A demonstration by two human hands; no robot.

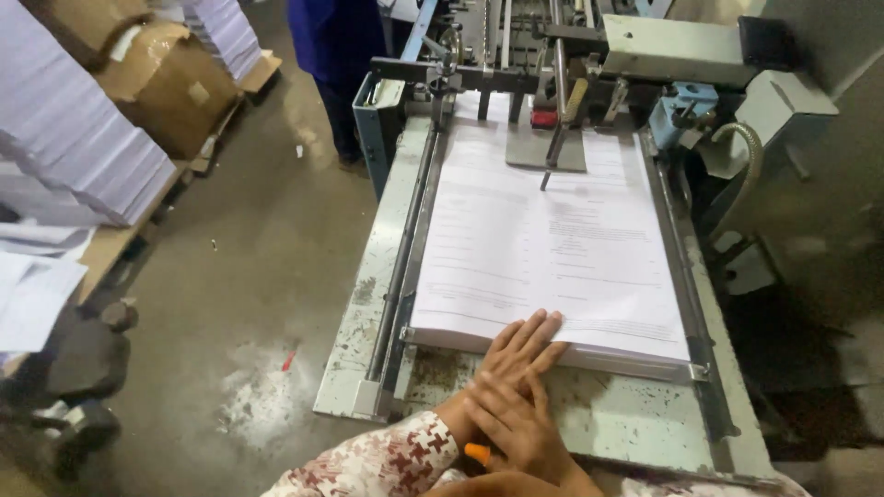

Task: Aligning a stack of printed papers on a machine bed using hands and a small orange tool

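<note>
two hands lie stacked at the near edge of the frame, both coming from patterned sleeves (387, 460) at the bottom. the right hand (517, 425) rests flat on top of the left hand (525, 348), palm down, fingers straight and close together, gripping nothing; a small orange thing (477, 453) shows just beside its wrist, too small to tell what it is. the left hand lies flat under it, fingers extended and slightly fanned, their tips pressing on the near edge of the paper stack (552, 248).

the paper stack sits on the feed table (608, 419) of a machine, between a left side rail (405, 267) and a right side rail (681, 267). its long axis runs near to far, tilting slightly left toward the far end, where it reaches under the machine's feeder head (552, 83). the top sheet shows faint printed lines.

left of the machine is bare concrete floor (267, 276) with a pale scuffed patch. farther left stand tall piles of white sheets (64, 138) and a brown cardboard box (170, 83). at the far end a person in dark blue clothing (336, 55) stands just beside the machine's far left corner.
</note>
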